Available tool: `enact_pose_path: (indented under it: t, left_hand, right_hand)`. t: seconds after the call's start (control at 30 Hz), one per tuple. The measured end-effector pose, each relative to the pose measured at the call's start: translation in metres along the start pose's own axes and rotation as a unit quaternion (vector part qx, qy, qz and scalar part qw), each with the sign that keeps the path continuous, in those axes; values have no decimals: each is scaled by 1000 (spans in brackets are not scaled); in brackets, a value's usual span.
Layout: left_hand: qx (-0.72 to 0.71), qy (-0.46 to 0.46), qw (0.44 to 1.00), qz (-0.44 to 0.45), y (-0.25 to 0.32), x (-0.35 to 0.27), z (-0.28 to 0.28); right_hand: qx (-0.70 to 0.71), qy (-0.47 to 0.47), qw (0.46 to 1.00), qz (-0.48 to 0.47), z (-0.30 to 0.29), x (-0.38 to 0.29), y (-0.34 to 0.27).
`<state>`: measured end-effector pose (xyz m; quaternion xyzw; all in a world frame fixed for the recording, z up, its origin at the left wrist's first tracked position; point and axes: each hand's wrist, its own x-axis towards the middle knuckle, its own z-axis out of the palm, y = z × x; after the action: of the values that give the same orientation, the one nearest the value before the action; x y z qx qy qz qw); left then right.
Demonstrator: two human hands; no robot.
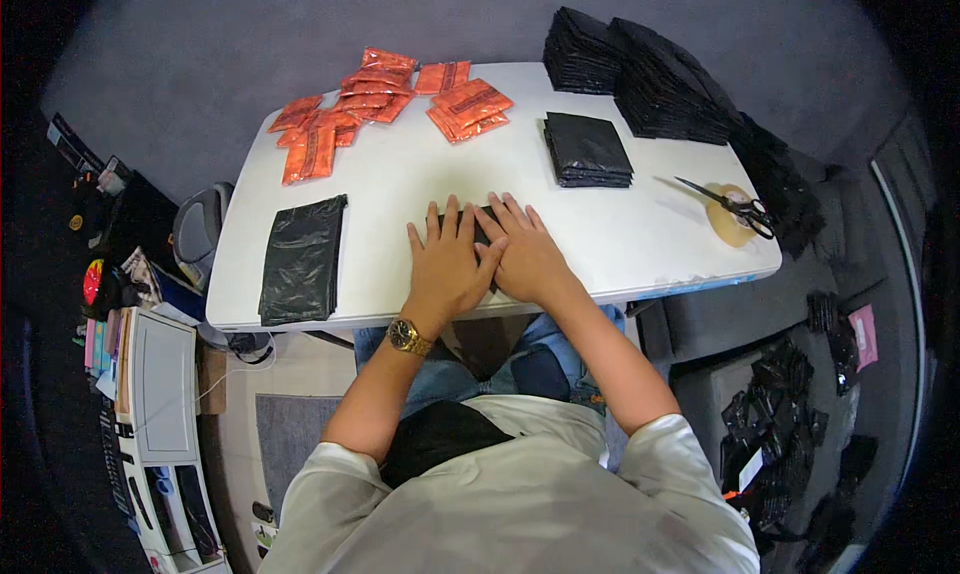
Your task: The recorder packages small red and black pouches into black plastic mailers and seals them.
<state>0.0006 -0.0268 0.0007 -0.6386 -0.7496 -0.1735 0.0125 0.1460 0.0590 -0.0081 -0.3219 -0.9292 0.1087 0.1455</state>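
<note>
My left hand [448, 268] and my right hand [529, 262] lie flat, side by side, on a folded black plastic bag [481, 233] near the front edge of the white table [405, 170]. Their fingers are spread, and the left thumb meets the right hand. Most of this bag is hidden under my palms. To the left rests a long, flat stack of black plastic bags [303, 260]. Beyond my right hand sits a neat stack of folded black bags [589, 151].
Clear packets of orange folded plastic [309, 154] are scattered at the back left. Tall stacks of black bags [664, 79] stand at the back right. Black-handled scissors [739, 208] rest across a roll of tape [729, 229]. A grey sofa [705, 304] adjoins the right side.
</note>
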Motion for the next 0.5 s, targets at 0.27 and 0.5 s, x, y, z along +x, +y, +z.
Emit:
enact_pose_path:
  t: [0.27,0.5]
  left_hand:
    - [6,-30,999,-10,-1,1,-3]
    - [-25,-24,999,-27,-14,19,-31]
  right_hand:
    - [-9,-8,1000,-4,1,3,-3]
    - [-18,63,998,-8,2,-13,-1]
